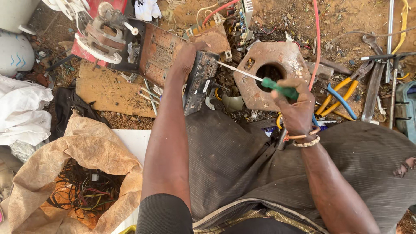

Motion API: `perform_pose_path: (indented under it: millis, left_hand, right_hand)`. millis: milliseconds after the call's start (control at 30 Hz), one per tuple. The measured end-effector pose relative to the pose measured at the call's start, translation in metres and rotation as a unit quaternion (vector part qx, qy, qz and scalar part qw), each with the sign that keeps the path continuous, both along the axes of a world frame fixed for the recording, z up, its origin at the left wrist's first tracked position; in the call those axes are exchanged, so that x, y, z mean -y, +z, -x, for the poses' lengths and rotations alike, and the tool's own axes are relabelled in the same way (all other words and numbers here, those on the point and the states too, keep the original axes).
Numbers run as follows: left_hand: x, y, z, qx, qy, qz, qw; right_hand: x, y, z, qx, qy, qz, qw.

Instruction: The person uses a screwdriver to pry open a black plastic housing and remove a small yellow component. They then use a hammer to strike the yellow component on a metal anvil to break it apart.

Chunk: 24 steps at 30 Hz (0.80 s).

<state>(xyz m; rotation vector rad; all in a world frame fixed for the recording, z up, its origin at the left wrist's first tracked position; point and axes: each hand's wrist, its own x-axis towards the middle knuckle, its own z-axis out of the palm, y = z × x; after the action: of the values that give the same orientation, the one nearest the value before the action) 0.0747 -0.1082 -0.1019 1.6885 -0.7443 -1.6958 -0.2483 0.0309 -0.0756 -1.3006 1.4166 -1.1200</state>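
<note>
Black electronic module (198, 82), boxy, edged with connectors and labels, stood on edge just past the person's knees, its top tilted away; one end bears on the dirt ground (346, 17) or the scrap below it, which I cannot separate. Looks rigid and moderately heavy for its size, a hard casing with sharp corners and small projecting parts that would likely snap or cut; the safest hold seems to be the long top edge and flat sides, not the connector face. Left hand (187, 58) is closed over that top edge, fingers wrapped round the far side and out of sight, steadying it upright. Right hand (295, 107) is closed in a fist round the green handle of a screwdriver (255, 79); the thin shaft runs left and slightly up, its tip at or touching the module's upper right corner. A slim driver like this probably slips easily off dusty metal. Just beyond the shaft lies a rusty hexagonal plate with a round hole (268, 71). Behind the module, a brown perforated circuit board (160, 54) leans, touching or nearly so. Right of the plate, yellow-handled pliers (336, 97) and blue-handled ones on the ground. Near left, an open sack (82, 173) holding tangled wires.
</note>
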Motion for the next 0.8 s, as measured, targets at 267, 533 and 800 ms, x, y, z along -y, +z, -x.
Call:
perform_pose_path:
  millis: [267, 533, 800]
  left_hand:
    - [0.0, 0.002, 0.002, 0.094, -0.063, 0.067, 0.991]
    - [-0.002, 0.003, 0.003, 0.042, -0.024, 0.026, 0.999]
    - [-0.004, 0.001, 0.003, 0.098, -0.074, 0.076, 0.989]
  right_hand:
    - [0.0, 0.001, -0.001, -0.018, 0.04, 0.225, 0.973]
    - [-0.003, -0.009, 0.002, -0.06, -0.001, 0.057, 0.997]
    - [-0.002, -0.005, -0.003, -0.028, 0.0, 0.094, 0.995]
